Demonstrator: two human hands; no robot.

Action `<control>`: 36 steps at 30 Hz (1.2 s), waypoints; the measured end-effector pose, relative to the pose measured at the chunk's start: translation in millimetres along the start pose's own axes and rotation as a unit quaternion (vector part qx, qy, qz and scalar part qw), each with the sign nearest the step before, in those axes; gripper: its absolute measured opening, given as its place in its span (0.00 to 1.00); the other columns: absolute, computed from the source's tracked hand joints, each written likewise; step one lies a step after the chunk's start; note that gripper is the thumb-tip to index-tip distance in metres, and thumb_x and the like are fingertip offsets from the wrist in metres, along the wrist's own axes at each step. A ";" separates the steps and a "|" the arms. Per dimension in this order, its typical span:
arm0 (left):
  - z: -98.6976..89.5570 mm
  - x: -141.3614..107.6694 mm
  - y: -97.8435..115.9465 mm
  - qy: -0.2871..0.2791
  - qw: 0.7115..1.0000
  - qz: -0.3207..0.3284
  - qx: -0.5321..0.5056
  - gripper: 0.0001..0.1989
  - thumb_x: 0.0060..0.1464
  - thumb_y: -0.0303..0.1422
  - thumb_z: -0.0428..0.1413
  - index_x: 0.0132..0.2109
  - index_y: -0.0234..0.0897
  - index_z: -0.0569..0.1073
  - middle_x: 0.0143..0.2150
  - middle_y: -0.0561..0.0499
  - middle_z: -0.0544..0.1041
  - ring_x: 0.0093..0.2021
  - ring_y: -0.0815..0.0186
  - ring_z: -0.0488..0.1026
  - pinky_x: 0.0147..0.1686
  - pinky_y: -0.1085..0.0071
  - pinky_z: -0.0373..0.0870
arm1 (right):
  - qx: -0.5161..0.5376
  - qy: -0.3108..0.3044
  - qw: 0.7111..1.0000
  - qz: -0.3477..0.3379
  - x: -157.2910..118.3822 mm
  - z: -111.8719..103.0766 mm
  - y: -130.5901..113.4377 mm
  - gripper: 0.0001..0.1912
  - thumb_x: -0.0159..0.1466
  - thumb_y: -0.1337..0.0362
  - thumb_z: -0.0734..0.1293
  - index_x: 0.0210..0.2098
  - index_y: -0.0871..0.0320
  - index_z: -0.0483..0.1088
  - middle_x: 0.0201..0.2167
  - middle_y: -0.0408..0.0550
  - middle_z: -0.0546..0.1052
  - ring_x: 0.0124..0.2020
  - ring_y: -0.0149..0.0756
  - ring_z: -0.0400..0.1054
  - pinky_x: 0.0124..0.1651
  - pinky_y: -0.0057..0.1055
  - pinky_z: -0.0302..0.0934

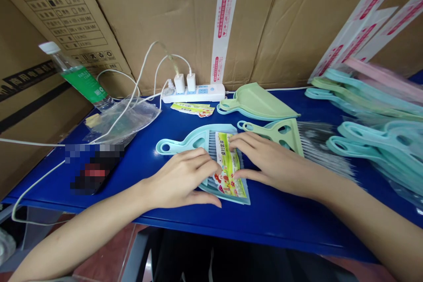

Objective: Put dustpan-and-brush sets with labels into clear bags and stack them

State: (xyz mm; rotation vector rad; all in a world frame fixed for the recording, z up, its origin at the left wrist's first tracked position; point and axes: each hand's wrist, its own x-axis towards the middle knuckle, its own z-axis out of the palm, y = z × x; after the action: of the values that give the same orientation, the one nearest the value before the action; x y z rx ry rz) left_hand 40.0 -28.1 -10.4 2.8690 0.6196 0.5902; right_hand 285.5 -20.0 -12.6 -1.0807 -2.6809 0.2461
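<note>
In front of me a light blue dustpan (193, 134) lies on the blue table, with a brush (213, 141) of grey bristles inside it. A yellow-green printed label card (228, 165) rests on the bristles. My left hand (185, 176) is over the pan's near side, its fingers bent at the card's left edge and its thumb stretched apart. From the right, my right hand (264, 158) touches the card's right side with fingertips and thumb, which are spread apart. Some fingertips are hard to make out against the card.
Green dustpans (261, 99) and a green brush (291, 136) lie behind my right hand. Bagged sets (380, 141) pile up at right. Spare label cards (193, 109) lie near a power strip (198, 93). A bottle (82, 81), plastic bag (128, 119) and white cables are left; cardboard boxes (172, 9) stand behind.
</note>
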 end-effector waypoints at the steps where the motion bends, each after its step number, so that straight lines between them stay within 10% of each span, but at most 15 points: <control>1: 0.1 0.0 -0.4 0.000 1.000 -0.002 0.000 0.23 0.59 0.53 0.52 0.42 0.35 0.70 0.35 0.47 0.75 0.36 0.61 0.72 0.36 0.66 0.71 | 0.002 0.000 1.000 -0.001 0.0 -0.2 0.1 0.19 0.66 0.50 0.65 0.48 0.58 0.68 0.51 0.59 0.74 0.53 0.53 0.69 0.49 0.48 0.69; 10: -12.9 0.0 -2.0 -0.013 0.999 0.014 0.048 0.27 0.58 0.55 0.52 0.44 0.34 0.73 0.37 0.46 0.77 0.39 0.59 0.73 0.39 0.65 0.71 | -0.029 0.006 1.000 -0.010 -1.4 4.4 1.4 0.27 0.68 0.47 0.60 0.53 0.63 0.69 0.55 0.64 0.73 0.56 0.55 0.68 0.51 0.51 0.69; 17: -43.5 -13.5 -21.3 -0.102 0.975 -0.137 0.143 0.45 0.48 0.62 0.56 0.63 0.34 0.62 0.57 0.36 0.72 0.57 0.47 0.70 0.55 0.52 0.67 | -0.028 -0.007 1.000 0.011 -1.4 3.8 -2.1 0.33 0.69 0.47 0.56 0.63 0.65 0.62 0.61 0.65 0.69 0.61 0.56 0.64 0.56 0.53 0.67; 27: -31.9 -9.7 -23.3 -0.137 0.973 -0.101 0.157 0.27 0.64 0.46 0.50 0.63 0.36 0.62 0.47 0.43 0.78 0.49 0.56 0.76 0.49 0.61 0.71 | -0.078 -0.001 0.997 -0.015 -2.4 4.2 0.1 0.32 0.69 0.48 0.57 0.62 0.66 0.66 0.58 0.67 0.72 0.59 0.58 0.65 0.52 0.56 0.68; 36: -35.5 -7.1 -26.5 -0.115 0.971 -0.115 0.178 0.29 0.63 0.53 0.45 0.60 0.37 0.67 0.46 0.44 0.80 0.45 0.57 0.76 0.45 0.63 0.71 | -0.096 0.009 0.995 -0.024 -7.4 1.9 2.9 0.33 0.69 0.46 0.56 0.62 0.65 0.66 0.57 0.66 0.72 0.59 0.58 0.66 0.52 0.55 0.68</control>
State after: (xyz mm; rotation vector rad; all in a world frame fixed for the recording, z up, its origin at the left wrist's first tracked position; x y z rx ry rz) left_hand 10.0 -5.1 13.6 3.0541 1.0937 0.1162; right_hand 292.1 -23.3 -16.3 -1.0636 -2.7543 -0.0297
